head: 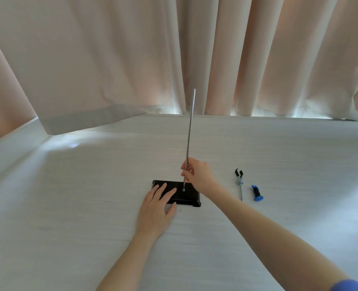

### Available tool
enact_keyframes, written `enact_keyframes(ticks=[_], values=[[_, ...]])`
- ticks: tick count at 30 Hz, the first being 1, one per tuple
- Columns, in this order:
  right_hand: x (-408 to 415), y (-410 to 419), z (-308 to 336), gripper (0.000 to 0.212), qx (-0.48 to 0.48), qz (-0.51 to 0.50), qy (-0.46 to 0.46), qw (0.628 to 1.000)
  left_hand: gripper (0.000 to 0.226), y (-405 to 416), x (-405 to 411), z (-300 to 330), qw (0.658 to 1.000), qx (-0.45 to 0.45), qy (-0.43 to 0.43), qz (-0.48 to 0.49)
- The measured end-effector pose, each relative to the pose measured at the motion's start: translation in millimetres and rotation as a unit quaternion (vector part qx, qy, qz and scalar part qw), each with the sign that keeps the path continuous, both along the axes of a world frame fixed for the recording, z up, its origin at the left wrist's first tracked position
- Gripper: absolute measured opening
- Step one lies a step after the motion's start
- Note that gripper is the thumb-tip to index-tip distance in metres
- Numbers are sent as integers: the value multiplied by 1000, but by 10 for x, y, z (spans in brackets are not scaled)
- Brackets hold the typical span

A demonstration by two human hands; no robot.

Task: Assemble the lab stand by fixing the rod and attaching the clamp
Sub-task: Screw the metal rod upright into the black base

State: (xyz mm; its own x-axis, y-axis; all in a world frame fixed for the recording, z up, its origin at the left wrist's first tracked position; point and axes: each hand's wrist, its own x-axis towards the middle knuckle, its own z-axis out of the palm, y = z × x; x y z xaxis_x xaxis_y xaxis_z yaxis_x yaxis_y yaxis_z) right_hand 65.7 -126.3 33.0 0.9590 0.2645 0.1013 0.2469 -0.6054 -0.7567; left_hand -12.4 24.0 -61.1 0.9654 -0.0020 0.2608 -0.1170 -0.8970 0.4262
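Note:
A black rectangular stand base (189, 197) lies flat on the pale table. A thin metal rod (189, 131) stands nearly upright with its lower end at the base's top surface. My right hand (197, 175) pinches the rod low down, just above the base. My left hand (157, 204) lies flat, fingers spread, on the base's left part and the table in front of it. To the right lie a metal clamp with black jaws (239, 181) and a black boss head with blue knobs (257, 193), both untouched.
The pale table (69, 206) stretches wide on all sides. Beige curtains (236, 59) hang along its far edge, and a curtain fold drapes onto the table at the far left (79, 120).

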Motion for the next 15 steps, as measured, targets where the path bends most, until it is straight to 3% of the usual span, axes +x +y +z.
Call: enact_keyframes(ticks=[7,15], values=[[-15,1,64,11,-72,42,-49,995,45,-9,-5,26,999,28,-25,-2],[-123,67,-61,20,-25,-26,-95,995,46,-14,-21,17,999,22,-21,-9]])
